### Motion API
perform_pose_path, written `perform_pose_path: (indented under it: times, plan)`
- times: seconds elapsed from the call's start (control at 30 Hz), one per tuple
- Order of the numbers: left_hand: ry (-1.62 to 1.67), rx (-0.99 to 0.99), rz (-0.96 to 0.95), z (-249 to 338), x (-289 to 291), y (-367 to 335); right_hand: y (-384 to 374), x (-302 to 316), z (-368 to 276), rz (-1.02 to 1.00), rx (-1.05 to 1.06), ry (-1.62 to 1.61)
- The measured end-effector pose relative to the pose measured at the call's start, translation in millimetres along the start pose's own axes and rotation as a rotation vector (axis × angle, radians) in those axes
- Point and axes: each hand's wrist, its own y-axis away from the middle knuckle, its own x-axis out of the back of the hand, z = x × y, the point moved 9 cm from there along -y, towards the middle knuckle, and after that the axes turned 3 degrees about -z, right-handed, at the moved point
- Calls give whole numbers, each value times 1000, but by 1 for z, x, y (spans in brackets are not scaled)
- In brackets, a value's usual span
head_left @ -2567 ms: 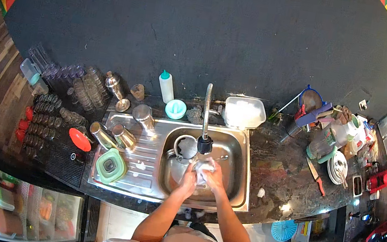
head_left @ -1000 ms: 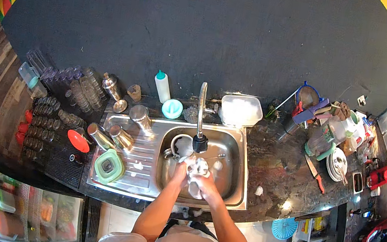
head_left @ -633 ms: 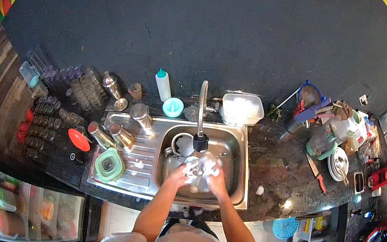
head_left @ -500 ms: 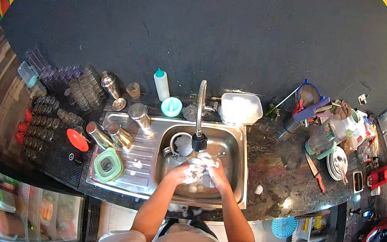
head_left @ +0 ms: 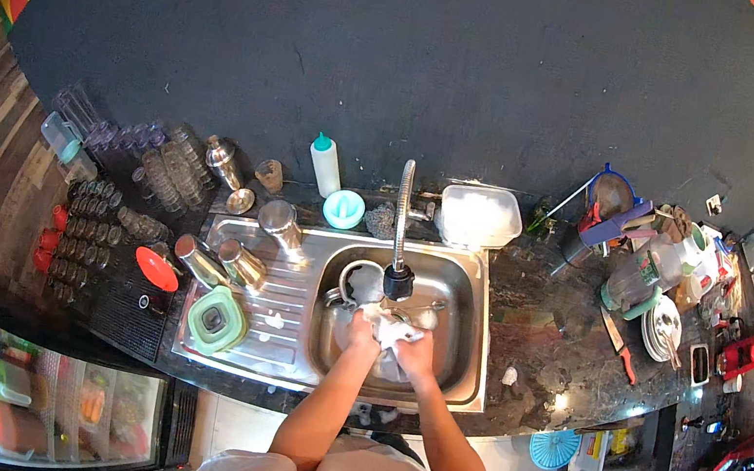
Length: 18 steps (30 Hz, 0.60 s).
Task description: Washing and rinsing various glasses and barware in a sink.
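Observation:
Both my hands are in the steel sink, below the tap's hanging spout. My left hand and my right hand are close together, fingers curled round a white, suds-covered bundle. Foam hides what it is. Behind my left hand a metal pitcher with foam in it stands in the sink. A shiny metal piece shows just beyond my right hand; its kind is unclear. Over the sink hangs a flexible spring tap with a black spout.
On the ribbed drainboard stand metal cups and a green-rimmed container. Behind are a white squeeze bottle, a turquoise bowl and a clear tub. Glasses crowd the left; a red-handled knife lies right.
My hands have turned and drawn closer round the sudsy bundle, which looks less spread out. The whole view has shifted slightly, with things appearing a little further right.

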Motion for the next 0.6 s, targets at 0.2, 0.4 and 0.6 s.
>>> perform_pose_path:
  times: [0.2,0.4,0.6]
  plan:
    - [65,155,-203,10,-23,9,12,-26,-3,-432,-16,-148]
    - [-155,152,-209,11,-29,29,3,-13,15,-35,-58,-265]
    - [-463,113,-523,11,-42,40,37,-32,-4,-393,-93,-15]
